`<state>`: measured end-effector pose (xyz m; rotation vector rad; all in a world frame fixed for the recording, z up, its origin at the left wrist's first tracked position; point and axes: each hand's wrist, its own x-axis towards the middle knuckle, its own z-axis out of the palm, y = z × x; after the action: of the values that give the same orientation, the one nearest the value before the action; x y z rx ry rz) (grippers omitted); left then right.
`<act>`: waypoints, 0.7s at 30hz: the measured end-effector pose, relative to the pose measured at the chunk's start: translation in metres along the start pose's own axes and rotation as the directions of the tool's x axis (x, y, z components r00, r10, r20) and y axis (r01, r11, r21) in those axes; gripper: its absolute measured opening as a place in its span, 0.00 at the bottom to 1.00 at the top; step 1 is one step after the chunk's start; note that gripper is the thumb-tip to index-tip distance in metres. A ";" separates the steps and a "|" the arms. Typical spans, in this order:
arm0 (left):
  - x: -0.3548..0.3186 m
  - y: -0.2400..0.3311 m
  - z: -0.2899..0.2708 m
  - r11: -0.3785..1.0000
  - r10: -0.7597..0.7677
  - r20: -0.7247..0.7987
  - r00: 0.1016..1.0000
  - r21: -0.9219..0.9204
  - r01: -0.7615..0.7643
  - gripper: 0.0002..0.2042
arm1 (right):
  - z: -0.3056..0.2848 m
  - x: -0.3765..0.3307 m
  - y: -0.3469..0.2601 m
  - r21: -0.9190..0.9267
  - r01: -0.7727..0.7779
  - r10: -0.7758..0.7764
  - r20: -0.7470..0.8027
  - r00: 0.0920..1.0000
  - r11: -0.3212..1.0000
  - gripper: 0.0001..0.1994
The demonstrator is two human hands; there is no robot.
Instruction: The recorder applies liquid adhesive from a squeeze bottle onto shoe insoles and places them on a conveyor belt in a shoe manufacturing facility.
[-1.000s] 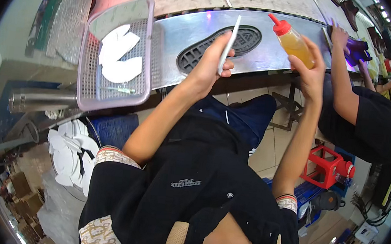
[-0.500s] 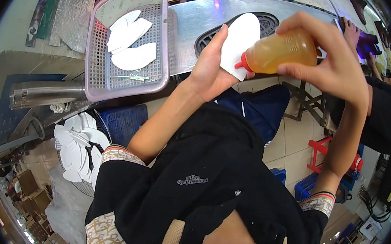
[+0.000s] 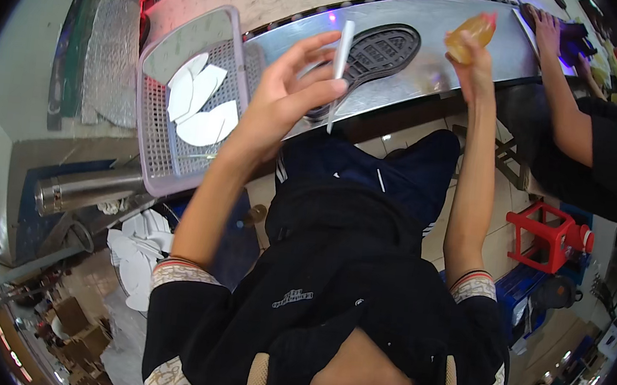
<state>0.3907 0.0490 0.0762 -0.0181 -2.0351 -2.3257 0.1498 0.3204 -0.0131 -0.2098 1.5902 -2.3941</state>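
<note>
My left hand [image 3: 282,101] pinches a white insole [image 3: 343,51], which is turned so that only its thin edge shows. Behind it, a black rubber shoe sole [image 3: 385,49] lies tread up on the metal worktop [image 3: 438,82]; the insole and my fingers cover part of it. Off to the right, my right hand [image 3: 471,63] grips a squeeze bottle [image 3: 463,41] of yellow liquid. Its red cap points up and away from me, above the worktop.
A pale plastic basket [image 3: 147,144] with several white insoles [image 3: 207,125] stands left of the sole. Below it are a steel flask [image 3: 89,190] and a pile of white pieces [image 3: 135,254]. At right are a co-worker's arm [image 3: 563,91] and a red stool [image 3: 546,234].
The bottle has swung from the insole to the right, its cap turning from down to up. My left hand has moved left and turned the insole from face-on to edge-on.
</note>
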 end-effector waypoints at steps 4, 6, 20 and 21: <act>0.085 -0.019 0.000 0.590 0.124 0.202 0.972 0.772 -0.236 0.32 | -0.029 0.004 0.033 -0.392 0.368 -0.409 -0.023 0.912 0.843 0.24; 0.128 -0.037 0.015 0.382 0.176 0.331 0.927 0.845 -0.374 0.30 | -0.026 0.005 0.034 -0.560 0.350 -0.501 -0.138 0.854 0.751 0.28; 0.153 -0.104 0.027 0.194 0.176 0.396 0.901 0.884 -0.426 0.21 | -0.002 -0.004 0.033 -0.814 0.277 -0.534 -0.047 0.844 0.511 0.30; 0.149 -0.102 0.026 0.149 0.117 0.435 0.893 0.881 -0.449 0.21 | -0.001 -0.005 0.033 -0.806 0.277 -0.526 -0.050 0.849 0.523 0.30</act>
<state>0.2370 0.0833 -0.0155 -0.6387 -2.8843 -0.4337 0.1584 0.3107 -0.0434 -0.4518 2.9681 -1.8488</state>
